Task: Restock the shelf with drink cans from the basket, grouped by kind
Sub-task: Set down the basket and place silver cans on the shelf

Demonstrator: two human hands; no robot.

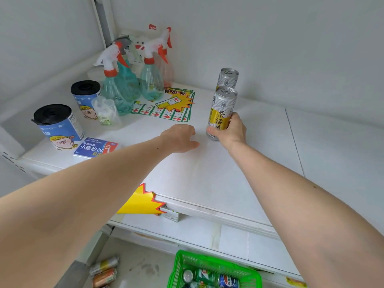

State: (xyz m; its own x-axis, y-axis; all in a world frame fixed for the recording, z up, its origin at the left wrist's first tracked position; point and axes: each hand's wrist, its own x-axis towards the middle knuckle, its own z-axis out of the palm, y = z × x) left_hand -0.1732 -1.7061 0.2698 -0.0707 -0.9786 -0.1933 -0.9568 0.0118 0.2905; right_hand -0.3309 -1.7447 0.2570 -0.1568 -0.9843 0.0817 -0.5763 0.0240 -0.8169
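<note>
— Setting down the second tea can, as I read it: the right hand point(229, 129) has its fingers and thumb curled round the lower half of a silver-and-yellow tea can point(222, 113), which stands upright on the white shelf point(207, 173), its base at or just on the surface.

— And the one behind it?

— A matching can point(227, 79) stands just beyond it, nearer the back wall, so the two form a short row of one kind. Whether they touch, I cannot tell.

— What is the left hand point(179, 138) doing?

— Resting on the shelf just beside the can, holding nothing, fingers loosely curled under (only the knuckles really show).

— Where is the rest of the stock?

— In the green basket point(216, 265) below the shelf edge: a green can point(204, 275) and a blue Pepsi can point(228, 281) lie there with at least one more. Two or three cans point(104, 271) also lie on the floor to the left of the basket.

— So what does the next move call for?

— Letting go once the tea can sits steady, then reaching down for another. A different kind should probably start its own group on the bare shelf to the right, well apart from the spray bottles point(124, 80) and lidded canisters point(59, 127) on the left.
</note>
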